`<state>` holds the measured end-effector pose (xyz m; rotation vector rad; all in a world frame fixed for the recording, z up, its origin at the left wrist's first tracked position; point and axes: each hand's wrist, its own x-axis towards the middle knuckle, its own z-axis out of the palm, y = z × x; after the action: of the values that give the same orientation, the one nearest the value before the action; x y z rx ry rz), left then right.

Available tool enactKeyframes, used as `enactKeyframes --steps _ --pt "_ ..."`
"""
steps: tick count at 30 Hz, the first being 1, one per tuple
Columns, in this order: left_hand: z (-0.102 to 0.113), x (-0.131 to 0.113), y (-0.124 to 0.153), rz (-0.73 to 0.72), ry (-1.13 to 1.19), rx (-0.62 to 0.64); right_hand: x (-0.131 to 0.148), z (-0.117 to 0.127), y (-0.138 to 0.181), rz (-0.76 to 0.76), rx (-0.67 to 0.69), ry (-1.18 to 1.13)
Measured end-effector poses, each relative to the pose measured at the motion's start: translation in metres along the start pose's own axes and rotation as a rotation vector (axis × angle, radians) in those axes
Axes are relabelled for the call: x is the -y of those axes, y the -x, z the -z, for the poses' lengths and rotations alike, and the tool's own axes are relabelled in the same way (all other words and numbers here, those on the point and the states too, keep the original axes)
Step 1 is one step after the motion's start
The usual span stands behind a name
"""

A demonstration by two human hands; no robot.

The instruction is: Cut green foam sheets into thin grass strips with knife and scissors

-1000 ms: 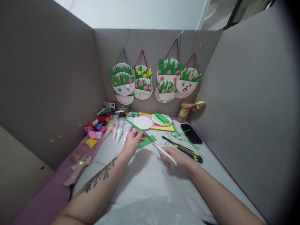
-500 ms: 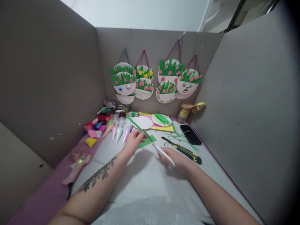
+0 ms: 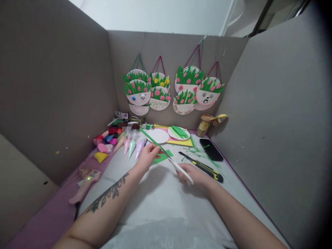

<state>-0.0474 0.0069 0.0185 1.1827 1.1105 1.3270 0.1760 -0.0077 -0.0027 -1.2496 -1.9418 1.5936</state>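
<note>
Between the fingertips of my left hand (image 3: 148,155) is a narrow green paper strip (image 3: 149,136), slanting up to the left. My right hand (image 3: 190,174) is wrapped round white-handled scissors (image 3: 178,167), whose blades point at the strip's lower end by my left fingers. Whether the blades touch the paper I cannot make out. Under the hands a green paper sheet (image 3: 164,157) lies on the white table cover (image 3: 153,197). Cut green strips (image 3: 179,131) rest on a white paper plate (image 3: 171,135), beside another white plate (image 3: 158,136).
Utility knives (image 3: 203,166), green scraps (image 3: 193,150) and a black phone (image 3: 212,149) lie to the right. A pink glue gun (image 3: 85,188), piping bags (image 3: 131,149) and coloured clay packs (image 3: 100,157) are on the left. Decorated plates (image 3: 138,92) hang on the back panel. A cup (image 3: 204,125) stands at the back right.
Almost nothing differs. Both hands, the strip and the scissors keep nearly the same position, and the view has shifted very slightly.
</note>
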Motion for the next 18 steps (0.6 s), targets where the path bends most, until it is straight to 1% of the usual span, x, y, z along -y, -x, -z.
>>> enactKeyframes --steps 4,6,7,8,10,12,14,16,18 --pt "0.002 0.0 -0.002 -0.019 -0.026 -0.018 -0.001 -0.001 -0.001 0.002 -0.024 -0.07" --pt "0.004 0.001 -0.001 -0.053 -0.11 -0.027 -0.005 -0.001 -0.004 0.0 -0.034 -0.133" --pt "0.005 0.002 -0.001 -0.102 -0.203 -0.032 -0.007 -0.001 -0.006 -0.001 -0.045 -0.164" --pt "0.006 0.003 0.0 -0.182 -0.337 -0.033 -0.009 -0.002 -0.008 0.005 -0.07 -0.191" --pt "0.007 0.004 0.003 -0.413 -0.696 -0.004 -0.011 -0.002 -0.01 0.06 -0.135 -0.223" --pt "0.006 0.005 0.005 -0.644 -1.054 0.089 -0.01 -0.004 -0.011 0.135 -0.197 -0.282" --pt "0.004 0.006 0.007 -0.793 -1.311 0.233 -0.005 -0.007 -0.009 0.156 -0.234 -0.413" --pt "0.001 0.006 0.007 -0.875 -1.461 0.372 0.0 -0.012 -0.007 0.091 -0.257 -0.579" --pt "-0.002 0.007 0.006 -0.915 -1.535 0.461 0.004 -0.017 -0.006 -0.004 -0.252 -0.692"
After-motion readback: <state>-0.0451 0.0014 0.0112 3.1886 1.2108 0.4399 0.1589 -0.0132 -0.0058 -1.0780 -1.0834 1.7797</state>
